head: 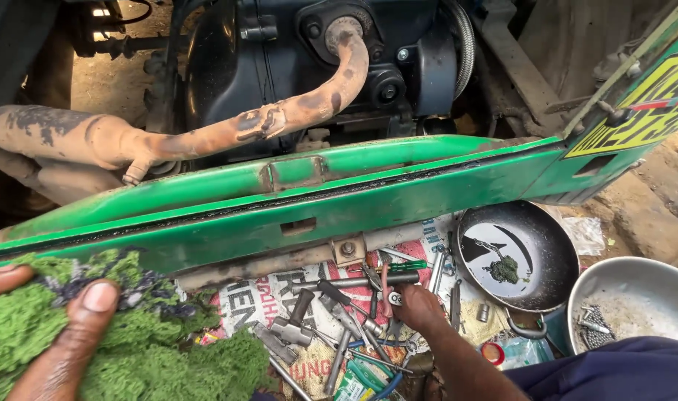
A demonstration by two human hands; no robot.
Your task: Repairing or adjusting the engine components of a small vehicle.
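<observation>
The left hand (64, 341) is pressing flat and open on a fuzzy green rag (138, 356) against the green metal bar (354, 200). The right hand (417, 308) is reaching down, its grip closing on a small silver socket piece (394, 298) among metal tools (302, 319) lying on the floor, far right of the rag.

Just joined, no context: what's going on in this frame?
A person is working at the green body panel of a vehicle, with the engine and rusty exhaust pipe exposed behind it. The left hand presses a green fuzzy cloth against the panel's lower edge. The right hand reaches down into a pile of tools spread on printed sacking on the ground, fingers among pliers and wrenches. A dark pan and a metal bowl holding small parts sit alongside.
</observation>
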